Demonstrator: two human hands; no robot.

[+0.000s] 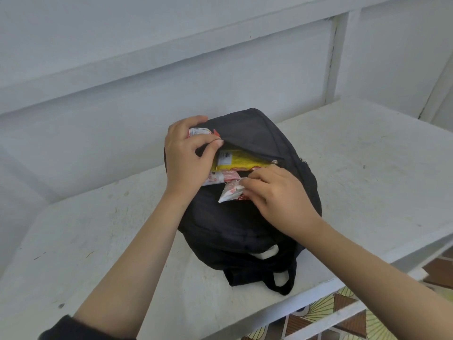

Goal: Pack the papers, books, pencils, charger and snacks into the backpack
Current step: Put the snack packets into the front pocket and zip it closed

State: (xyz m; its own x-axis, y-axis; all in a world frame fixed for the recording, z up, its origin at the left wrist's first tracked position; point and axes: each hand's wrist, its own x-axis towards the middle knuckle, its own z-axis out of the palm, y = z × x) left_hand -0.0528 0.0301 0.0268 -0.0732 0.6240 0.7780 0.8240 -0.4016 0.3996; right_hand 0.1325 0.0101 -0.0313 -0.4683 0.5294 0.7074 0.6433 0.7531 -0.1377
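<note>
The black backpack [245, 229] lies on the white table [367, 168] in the centre of the frame, with its front pocket open. The left hand [186, 158] pinches the pocket edge [247, 148] between the thumb and curled fingers. A yellow snack packet [237, 161] sits inside the pocket. Just below it, the right hand [277, 192] pinches a white and red snack packet [230, 193] at the opening.

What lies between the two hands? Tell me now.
Head view: a yellow packet in the backpack's open pocket and a red-white packet lie between the left hand and right hand.
</note>
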